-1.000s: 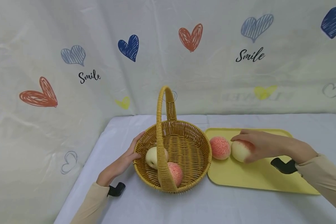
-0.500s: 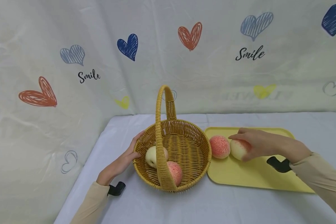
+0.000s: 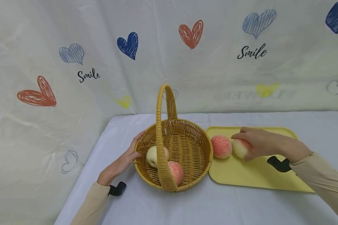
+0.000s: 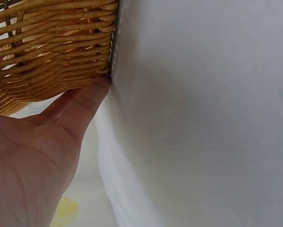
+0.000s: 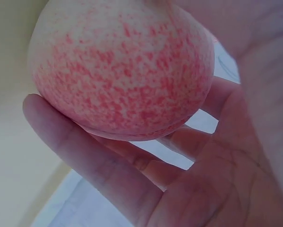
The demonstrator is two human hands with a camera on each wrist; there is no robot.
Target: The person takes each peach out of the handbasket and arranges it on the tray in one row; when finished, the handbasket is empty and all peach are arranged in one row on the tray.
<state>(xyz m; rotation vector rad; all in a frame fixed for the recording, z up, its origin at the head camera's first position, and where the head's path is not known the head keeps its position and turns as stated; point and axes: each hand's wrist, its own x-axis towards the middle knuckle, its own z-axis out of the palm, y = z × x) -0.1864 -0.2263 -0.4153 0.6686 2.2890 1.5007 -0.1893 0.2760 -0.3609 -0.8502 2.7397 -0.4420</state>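
Round, golden-brown wicker basket [image 3: 187, 153] with a tall arched handle, standing upright, its side held by the left hand [image 3: 119, 162]; a cream peach [image 3: 152, 157] and a speckled pink peach [image 3: 176, 173] lie inside. At the yellow tray [image 3: 239, 176], a red-blushed cream peach [image 3: 240, 148], held by the right hand [image 3: 262, 142], adjoins a rosy peach [image 3: 221, 146].

The table [image 3: 191, 207] is viewed from above, toward twelve o'clock, by the head camera; its six-o'clock basket [image 4: 80, 52] is shared close up by the left wrist's view, its four-o'clock peach [image 5: 122, 71] by the right's, both aimed fingerward.
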